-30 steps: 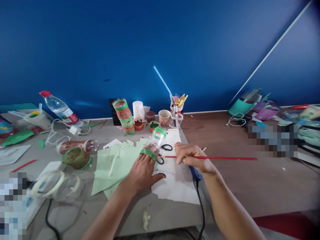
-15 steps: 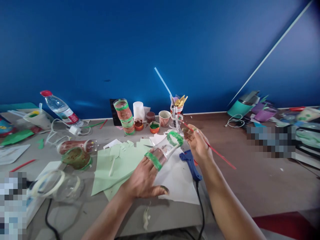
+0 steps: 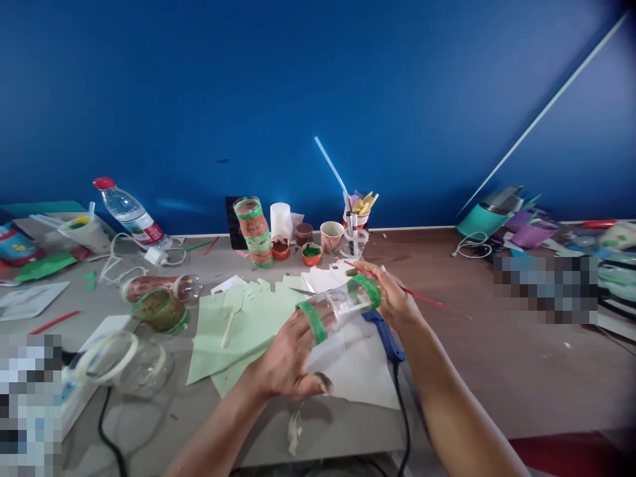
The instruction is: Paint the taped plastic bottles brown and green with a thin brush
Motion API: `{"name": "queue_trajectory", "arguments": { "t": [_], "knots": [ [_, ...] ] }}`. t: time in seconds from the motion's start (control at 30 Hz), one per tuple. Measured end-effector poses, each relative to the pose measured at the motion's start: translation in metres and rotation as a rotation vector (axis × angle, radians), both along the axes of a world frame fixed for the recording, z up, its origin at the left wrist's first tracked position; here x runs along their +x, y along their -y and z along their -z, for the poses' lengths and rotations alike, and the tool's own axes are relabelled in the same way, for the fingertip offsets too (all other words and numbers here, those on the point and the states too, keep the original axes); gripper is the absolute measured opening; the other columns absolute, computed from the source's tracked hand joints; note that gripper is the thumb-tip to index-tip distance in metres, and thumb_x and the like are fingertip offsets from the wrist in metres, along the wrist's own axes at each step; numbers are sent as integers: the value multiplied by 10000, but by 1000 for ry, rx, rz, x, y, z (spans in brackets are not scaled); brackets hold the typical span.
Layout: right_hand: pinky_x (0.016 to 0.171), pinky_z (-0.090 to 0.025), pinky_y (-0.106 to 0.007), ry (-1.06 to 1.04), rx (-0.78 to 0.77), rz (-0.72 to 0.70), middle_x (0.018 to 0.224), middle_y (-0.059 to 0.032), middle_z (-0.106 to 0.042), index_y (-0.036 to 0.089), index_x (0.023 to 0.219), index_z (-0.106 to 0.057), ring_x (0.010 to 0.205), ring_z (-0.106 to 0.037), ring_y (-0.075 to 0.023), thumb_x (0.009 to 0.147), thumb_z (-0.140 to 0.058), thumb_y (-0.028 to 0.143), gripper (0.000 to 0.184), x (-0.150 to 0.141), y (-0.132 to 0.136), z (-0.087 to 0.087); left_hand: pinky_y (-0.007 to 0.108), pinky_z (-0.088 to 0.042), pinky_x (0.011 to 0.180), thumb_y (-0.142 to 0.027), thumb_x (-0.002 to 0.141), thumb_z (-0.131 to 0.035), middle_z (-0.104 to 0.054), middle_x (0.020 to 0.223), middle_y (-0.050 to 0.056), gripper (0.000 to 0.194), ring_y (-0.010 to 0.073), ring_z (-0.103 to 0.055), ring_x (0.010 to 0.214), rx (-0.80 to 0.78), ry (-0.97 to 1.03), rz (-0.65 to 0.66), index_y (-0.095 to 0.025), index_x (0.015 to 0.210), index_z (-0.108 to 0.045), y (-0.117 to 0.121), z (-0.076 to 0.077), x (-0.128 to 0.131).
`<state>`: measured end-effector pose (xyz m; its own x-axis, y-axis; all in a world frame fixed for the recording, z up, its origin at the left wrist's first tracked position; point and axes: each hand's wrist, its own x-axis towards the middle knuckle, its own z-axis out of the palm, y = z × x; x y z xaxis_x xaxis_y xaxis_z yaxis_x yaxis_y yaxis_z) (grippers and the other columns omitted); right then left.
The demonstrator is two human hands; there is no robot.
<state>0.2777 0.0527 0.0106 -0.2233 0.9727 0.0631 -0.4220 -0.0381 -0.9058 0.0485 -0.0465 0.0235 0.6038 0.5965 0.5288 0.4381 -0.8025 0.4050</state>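
A clear plastic bottle section [image 3: 344, 302] with a green painted band near each end is held tilted above the papers. The fingers of my left hand [image 3: 288, 351] reach inside its near end, and the paint-smudged thumb stays outside, apart from it. At the far end, my right hand [image 3: 392, 298] is closed round a thin red stick [image 3: 422, 298], its fingers at the green rim. Whether the stick has a brush tip is hidden. Under my right hand lies a blue glue gun [image 3: 389, 338] on a white sheet [image 3: 358, 377].
Pale green paper [image 3: 209, 338] lies left of the hands. Behind stand a painted bottle tower [image 3: 254, 228], an orange cup of green paint [image 3: 311, 255], a paper cup [image 3: 331, 236] and a marker holder [image 3: 354, 245]. Clear plastic rings [image 3: 139, 364] and a water bottle [image 3: 132, 215] are at left.
My right hand has come down and in to the bottle section's far end, still with the red stick. The bottle section has tipped lower at that end. The view has shifted slightly.
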Motion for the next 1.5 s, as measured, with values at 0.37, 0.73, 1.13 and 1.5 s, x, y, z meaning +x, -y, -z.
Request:
{"name": "queue_trajectory", "arguments": {
  "t": [0.37,0.73,1.13,1.5],
  "knots": [
    [646,-540,-316,101,-104,11,818,-73,-776,189,920,-763,776,-721,-254,681,-744,605,480,1,2,-2,538,-376,1057,-694,896,-313,-490,1432,187,730,393,-460,1311,-121,205,4,-242,1466,-376,-3,4,-4],
    [577,-504,-257,81,-98,9,724,-52,-756,177,835,-771,709,-704,-209,617,-809,538,423,-8,3,-3,463,-492,977,-583,967,-211,-679,1202,157,622,312,-593,1186,-97,250,-140,-233,1250,-640,-6,-5,-8],
    [567,-540,-258,-63,-151,106,721,-43,-747,179,792,-736,662,-692,-192,652,-789,512,364,-3,-8,0,412,-526,905,-462,985,-386,-745,906,114,383,219,-700,894,87,358,-137,-210,837,-634,-3,-27,-7],
    [435,-492,-212,-294,-198,190,584,26,-684,212,692,-645,488,-602,-125,653,-813,441,287,2,-15,0,418,-464,998,-356,925,-561,-637,1146,63,260,206,-604,1101,-18,1204,-998,-187,1121,-578,-90,-16,-82]
  ]
}}
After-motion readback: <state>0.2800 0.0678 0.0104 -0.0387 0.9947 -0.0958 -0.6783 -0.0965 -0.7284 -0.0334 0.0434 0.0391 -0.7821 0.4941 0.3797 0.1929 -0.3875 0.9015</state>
